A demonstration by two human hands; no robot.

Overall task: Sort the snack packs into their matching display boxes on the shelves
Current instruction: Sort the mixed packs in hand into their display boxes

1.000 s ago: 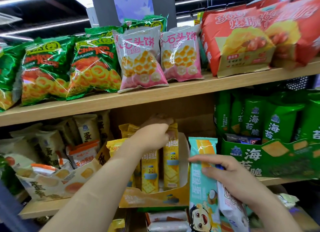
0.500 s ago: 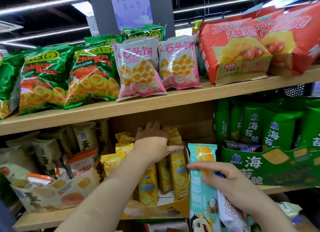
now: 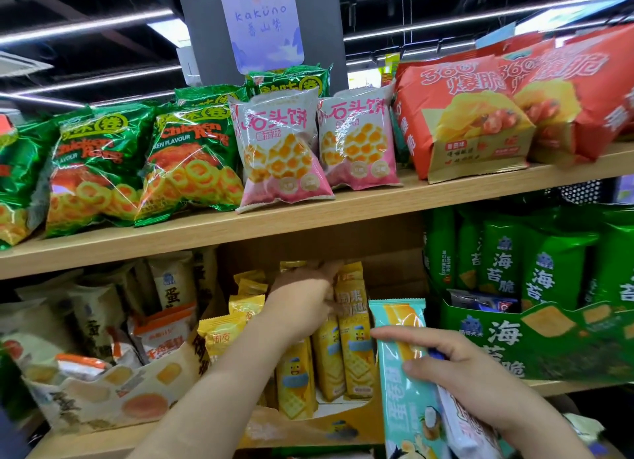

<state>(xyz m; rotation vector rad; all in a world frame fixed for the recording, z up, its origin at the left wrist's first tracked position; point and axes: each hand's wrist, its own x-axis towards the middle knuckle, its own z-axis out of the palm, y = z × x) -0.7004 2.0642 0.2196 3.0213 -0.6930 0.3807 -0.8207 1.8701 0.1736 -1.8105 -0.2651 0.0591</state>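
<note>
Since a second ago the left hand [image 3: 302, 304] has let its grip at the top of a pack go and reached deeper into the yellow box [image 3: 308, 427] on the lower shelf [image 3: 85, 441]. Its fingers now lie against the upper part of the yellow packs [image 3: 356, 355] standing upright there. Blur hides whether it pinches one or only presses on them, so I cannot tell. The right hand [image 3: 473, 383] has stayed low at the right. Its thumb is across the front of a teal pack [image 3: 401, 407] and its fingers are curled behind. It holds that pack upright just in front of the yellow box's right end. A white pack [image 3: 463, 427] is gripped in the same hand behind the teal one.

Right of the yellow box stands a green box [image 3: 549, 349] of green packs, and left of it a cream box [image 3: 113, 400] of pale packs. On the upper shelf [image 3: 308, 218] are green ring-snack bags [image 3: 192, 163], pink bags [image 3: 281, 150] and red bags [image 3: 470, 115].
</note>
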